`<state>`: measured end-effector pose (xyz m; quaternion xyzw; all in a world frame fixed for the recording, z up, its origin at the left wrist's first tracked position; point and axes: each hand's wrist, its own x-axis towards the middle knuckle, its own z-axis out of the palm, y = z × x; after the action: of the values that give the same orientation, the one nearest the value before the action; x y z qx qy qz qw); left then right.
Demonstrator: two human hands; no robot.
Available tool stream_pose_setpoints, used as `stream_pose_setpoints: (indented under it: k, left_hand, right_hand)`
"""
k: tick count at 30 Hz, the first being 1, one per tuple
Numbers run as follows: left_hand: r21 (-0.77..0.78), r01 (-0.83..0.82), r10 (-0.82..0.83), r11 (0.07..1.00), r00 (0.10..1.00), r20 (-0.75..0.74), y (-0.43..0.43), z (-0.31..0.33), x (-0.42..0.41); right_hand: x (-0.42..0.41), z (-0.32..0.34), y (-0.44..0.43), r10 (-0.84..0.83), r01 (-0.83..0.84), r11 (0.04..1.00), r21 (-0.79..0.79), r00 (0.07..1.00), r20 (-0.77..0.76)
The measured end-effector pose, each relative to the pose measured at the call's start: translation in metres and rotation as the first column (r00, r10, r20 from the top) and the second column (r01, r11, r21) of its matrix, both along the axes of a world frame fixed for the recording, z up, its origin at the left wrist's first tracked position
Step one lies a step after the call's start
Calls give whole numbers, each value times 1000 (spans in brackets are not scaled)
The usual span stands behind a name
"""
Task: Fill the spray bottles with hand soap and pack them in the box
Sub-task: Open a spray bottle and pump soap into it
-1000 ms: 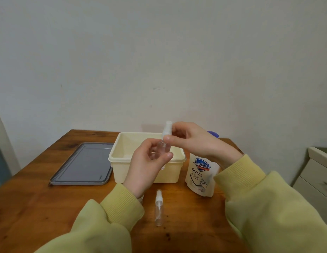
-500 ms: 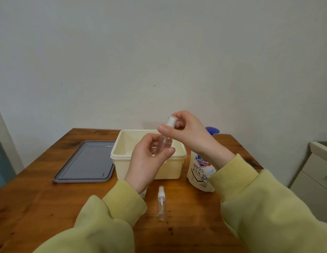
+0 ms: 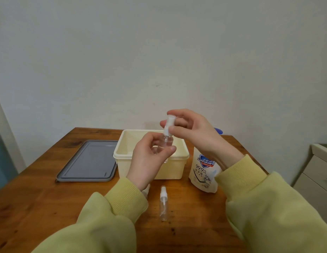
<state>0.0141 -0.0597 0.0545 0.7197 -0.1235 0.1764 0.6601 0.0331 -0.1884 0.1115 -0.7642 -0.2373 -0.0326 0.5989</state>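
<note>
I hold a small clear spray bottle (image 3: pixel 166 141) upright in the air in front of the cream box (image 3: pixel 122 152). My left hand (image 3: pixel 150 159) grips its clear body from below. My right hand (image 3: pixel 192 132) pinches its white spray head (image 3: pixel 169 125) between thumb and fingers. A second clear spray bottle (image 3: pixel 163 203) with a white head lies on the wooden table (image 3: pixel 49 207), just in front of the box. The white hand soap pouch (image 3: pixel 203 172) with a blue cap stands to the right of the box, partly behind my right wrist. Something small and white (image 3: pixel 146 190) peeks out under my left wrist.
A grey lid (image 3: pixel 89 161) lies flat to the left of the box. A white wall stands close behind the table. A white drawer unit (image 3: pixel 319 170) sits off the table's right edge.
Both hands and the bottle have risen slightly. My right hand's fingers have shifted around the white spray head. The bottle on the table has not moved.
</note>
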Motion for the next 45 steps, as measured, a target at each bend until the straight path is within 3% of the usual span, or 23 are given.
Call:
stream_pose_setpoints:
  k: [4,8,10,13,15,18,20,23,25,31,37,45]
  left_hand:
    - [21,1,-1,1000,1000,-9,-2,0,-1]
    - [20,10,-10,1000,1000,-1,-4,3,-3]
    - [30,1,-2,1000,1000,3,-4,3,-2]
    - [45,8,-7,999,1000,-7,-6,3,-2]
    - [33,23,-23,999,1000,-12,-7,4,-3]
    - [-2,39,-39,999,999,-13,-6,7,-4]
    - [14,12,-12,1000,1000,-16,-4,7,-1]
    - [41,-36,37,999,999,-22,-4,6,2]
    - [38,-25,27,999,999,-43,-6,5,0]
    - [-68,101,-108,993,989,-97,-6,10,-5]
    - [56,-134,132,989,991,30,-13,2,0]
    - [75,-298,296,952,955,31,-21,-5,9]
  right_hand:
    - [4,-7,6,-201,206,976,-76,977,72]
    - [3,-5,-1,-50,50,999,-11,997,-60]
    - [1,-3,-3,5,-5,1000,13,1000,-28]
    - [2,-8,5,-172,177,982,-61,982,77]
    - [4,-10,7,-211,214,974,-69,976,48]
    - [4,-5,-2,-45,49,998,41,996,-81]
    - [2,-2,-6,28,-23,998,65,996,-83]
    - [3,-5,1,-129,129,992,-8,991,27]
    - [5,-8,4,-202,203,979,-13,979,22]
    - [2,-4,-7,106,-99,992,75,990,-97]
    - [-1,-15,10,-67,67,990,125,998,-6]
    - [0,-28,31,-323,310,941,140,942,89]
